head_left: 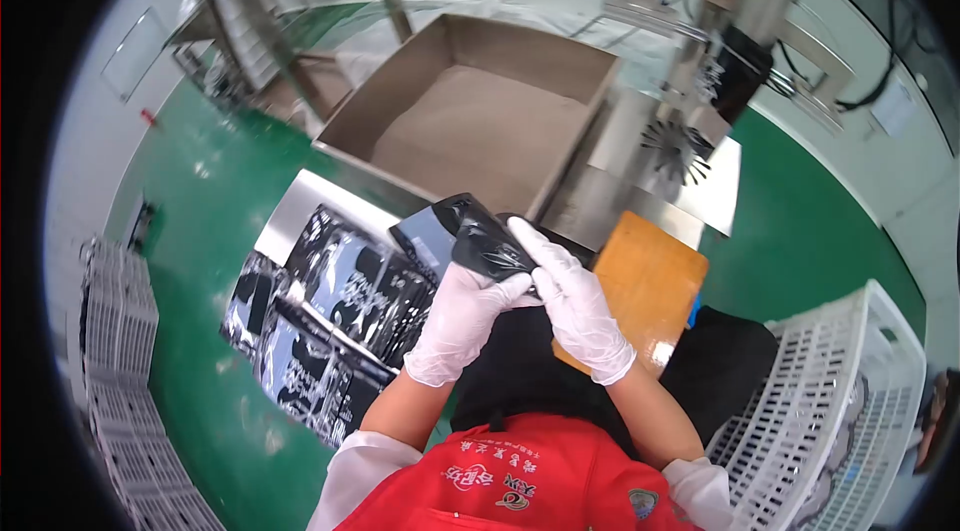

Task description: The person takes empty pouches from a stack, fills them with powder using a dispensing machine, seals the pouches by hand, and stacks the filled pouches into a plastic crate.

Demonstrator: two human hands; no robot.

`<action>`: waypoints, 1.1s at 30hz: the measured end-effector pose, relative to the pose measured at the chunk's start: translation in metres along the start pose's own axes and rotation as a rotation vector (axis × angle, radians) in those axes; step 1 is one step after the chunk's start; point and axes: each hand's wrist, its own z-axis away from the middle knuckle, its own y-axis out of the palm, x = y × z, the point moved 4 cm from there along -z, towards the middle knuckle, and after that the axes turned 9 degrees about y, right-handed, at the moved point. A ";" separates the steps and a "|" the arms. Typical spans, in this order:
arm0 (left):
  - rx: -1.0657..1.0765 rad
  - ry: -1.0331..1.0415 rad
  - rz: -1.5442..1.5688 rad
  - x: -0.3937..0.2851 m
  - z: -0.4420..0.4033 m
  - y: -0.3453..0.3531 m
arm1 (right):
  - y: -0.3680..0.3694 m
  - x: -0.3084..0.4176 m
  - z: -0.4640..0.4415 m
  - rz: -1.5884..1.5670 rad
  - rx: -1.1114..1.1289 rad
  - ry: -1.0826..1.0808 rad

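Observation:
Both of my hands, in white gloves, are at a glossy black and grey-blue packaging pouch [490,249]. My left hand [462,316] is closed round its lower edge, thumb pointing right. From the right side, my right hand [575,306] pinches the pouch's end, its fingers lying along the edge. The two thumbs nearly meet there. What is inside the pouch, if anything, is hidden. Left of my hands, several similar printed pouches [360,286] lie overlapping in piles on a metal surface [300,216].
A large metal tray [350,121] holding a fine brownish-grey material stands ahead. Right of it is a machine with a dark finned wheel [675,146]. An orange-brown board [650,281] lies near my right hand. White plastic crates [800,401] stand at right, more [120,331] at left.

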 end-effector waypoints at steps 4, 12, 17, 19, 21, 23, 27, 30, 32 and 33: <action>0.099 0.044 -0.138 0.026 -0.021 0.041 | -0.044 0.004 0.030 0.054 -0.221 0.010; 0.544 0.340 -0.442 0.040 -0.047 0.098 | -0.112 0.022 0.071 0.263 -0.209 0.196; 0.751 0.376 -0.593 0.052 -0.056 0.110 | -0.123 0.024 0.069 0.409 -0.283 0.430; 0.752 0.513 -0.710 0.065 -0.060 0.111 | -0.125 0.003 0.063 0.271 -0.384 0.440; 0.656 0.465 -0.653 0.082 -0.062 0.109 | -0.130 -0.024 0.058 0.145 -0.512 0.474; 0.498 0.443 -0.579 0.088 -0.065 0.108 | -0.127 -0.048 0.049 0.052 -0.554 0.400; 0.493 0.519 -0.723 0.068 -0.054 0.110 | -0.152 -0.052 0.045 0.086 -0.793 0.366; 0.524 0.488 -0.759 0.073 -0.050 0.107 | -0.182 -0.059 0.048 0.433 -0.817 0.336; 0.481 0.236 -0.681 0.068 -0.060 0.108 | -0.158 -0.048 0.050 0.376 -0.841 0.115; 0.473 0.187 -0.583 0.075 -0.068 0.107 | -0.143 -0.023 0.049 0.588 -0.893 -0.003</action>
